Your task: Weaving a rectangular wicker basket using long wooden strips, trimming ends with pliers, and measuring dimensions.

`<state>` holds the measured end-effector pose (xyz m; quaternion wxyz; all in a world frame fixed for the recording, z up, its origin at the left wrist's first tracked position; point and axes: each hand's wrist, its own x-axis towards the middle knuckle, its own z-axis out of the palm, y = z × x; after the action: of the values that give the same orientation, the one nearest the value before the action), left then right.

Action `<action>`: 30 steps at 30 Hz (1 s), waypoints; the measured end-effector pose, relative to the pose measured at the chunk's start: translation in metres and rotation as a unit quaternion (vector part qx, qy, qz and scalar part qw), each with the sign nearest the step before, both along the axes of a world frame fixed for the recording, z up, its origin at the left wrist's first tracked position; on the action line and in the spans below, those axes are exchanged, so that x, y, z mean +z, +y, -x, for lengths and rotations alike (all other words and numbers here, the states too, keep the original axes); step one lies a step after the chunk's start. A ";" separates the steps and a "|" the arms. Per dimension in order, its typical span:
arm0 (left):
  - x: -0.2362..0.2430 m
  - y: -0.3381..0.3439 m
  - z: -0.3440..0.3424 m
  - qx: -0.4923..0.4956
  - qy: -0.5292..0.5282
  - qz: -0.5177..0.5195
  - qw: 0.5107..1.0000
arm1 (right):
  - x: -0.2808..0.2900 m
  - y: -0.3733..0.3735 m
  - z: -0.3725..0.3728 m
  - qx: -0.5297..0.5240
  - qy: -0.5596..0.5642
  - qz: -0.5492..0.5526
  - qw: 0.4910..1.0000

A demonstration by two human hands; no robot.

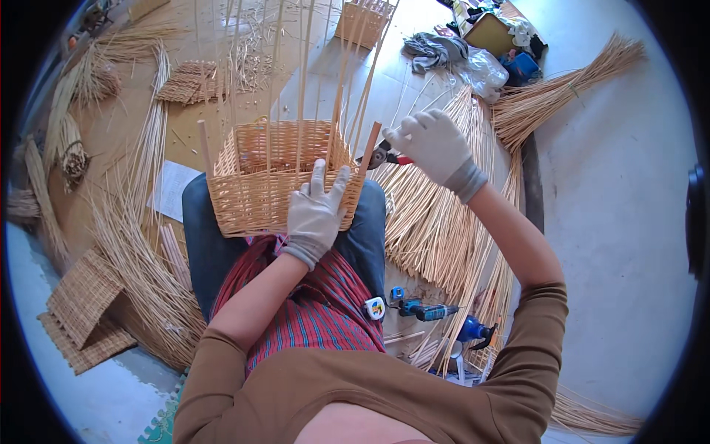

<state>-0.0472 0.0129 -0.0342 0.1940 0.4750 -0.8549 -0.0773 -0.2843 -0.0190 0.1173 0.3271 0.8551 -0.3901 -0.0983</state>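
Note:
A half-woven wicker basket [255,200] rests across my knees, tall upright stakes rising from its walls. Thicker wooden posts stand at its near corners, one of them the right post [372,144]. My left hand [314,218], in a pale glove, lies against the near wall, with two fingers stretched apart up to the rim; its thumb is not clearly visible. In my gloved right hand [440,152] is a pair of red-handled pruning shears [380,156]. Their dark jaws are beside the right post; I cannot tell whether they touch it. The fingers hide most of the handles.
Bundles of cane [436,214] spread on the floor to the right, with another sheaf [569,89] beyond. Loose strands [140,274] and woven panels [85,296] lie left. A tape measure [375,308], a cordless tool [425,311] and a blue spray bottle [473,329] are near my right thigh.

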 end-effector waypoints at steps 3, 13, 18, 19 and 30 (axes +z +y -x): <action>-0.001 -0.001 0.003 0.023 0.015 -0.007 1.000 | -0.013 0.003 0.012 0.040 -0.019 0.024 0.999; 0.016 -0.021 -0.024 0.015 0.197 -0.069 0.978 | -0.076 0.034 0.047 -0.297 -0.486 -0.099 0.816; 0.063 0.019 -0.081 -0.031 0.271 -0.069 0.960 | -0.154 0.079 0.010 -0.243 -0.872 -0.233 0.356; 0.073 0.027 -0.091 -0.044 0.282 -0.065 0.956 | -0.162 0.087 0.002 -0.239 -0.895 -0.240 0.291; 0.035 0.019 -0.125 -0.161 0.318 0.013 0.934 | -0.239 0.181 -0.060 -0.196 -0.971 -0.112 0.074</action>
<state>0.0779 0.0323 0.0007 0.4466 0.2788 -0.8146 -0.2435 -0.2248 0.1619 -0.1215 -0.4697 0.1194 -0.5033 0.7154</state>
